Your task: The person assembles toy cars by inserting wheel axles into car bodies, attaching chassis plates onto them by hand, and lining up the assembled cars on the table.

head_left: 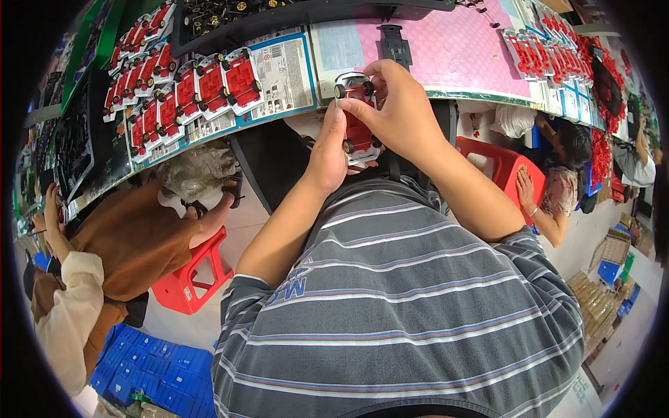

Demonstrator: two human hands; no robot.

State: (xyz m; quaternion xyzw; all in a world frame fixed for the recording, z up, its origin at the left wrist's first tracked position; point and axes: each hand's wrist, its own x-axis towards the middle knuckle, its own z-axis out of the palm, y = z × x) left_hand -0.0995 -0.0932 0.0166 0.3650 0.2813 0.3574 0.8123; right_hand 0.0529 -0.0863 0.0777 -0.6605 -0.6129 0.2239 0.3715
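One toy car [358, 131] rests in your grip in the head view, over the near edge of the table [446, 95], straight out at 12 o'clock from your chest. Its long axis runs roughly from 12 to 6 o'clock. Your left hand [330, 150] closes on its flank at 8 o'clock; most of those fingers are hidden. Your right hand [403, 104] grips the far end from 2 o'clock, thumb laid across it, and is the nearer hand to the black plate [395, 47]. That plate lies apart from the car at 1 o'clock, on the pink mat [446, 59], its own length also close to 12–6.

The car lies with its wheels toward you: red underside, black wheels, a pale silvery piece at the 12 o'clock end. Your right thumb covers part of it. At 9 to 10 o'clock, similar red-and-white cars [187, 90] lie in rows, well apart from your hands.
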